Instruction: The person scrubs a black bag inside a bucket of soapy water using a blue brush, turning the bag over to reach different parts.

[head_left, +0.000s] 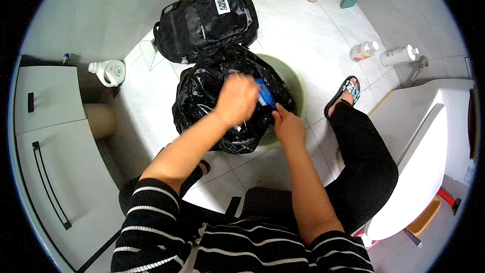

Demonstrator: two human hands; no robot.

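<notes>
Your right hand holds the near end of the blue brush; its long axis points far and slightly left, beside your blurred left hand, whose grip you cannot tell. The wet black bag lies beneath, mostly leftward, over the basin.

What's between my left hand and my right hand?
A blue brush, seen in the head view: your right hand grips its handle; your left hand, blurred, is close beside its head.
</notes>
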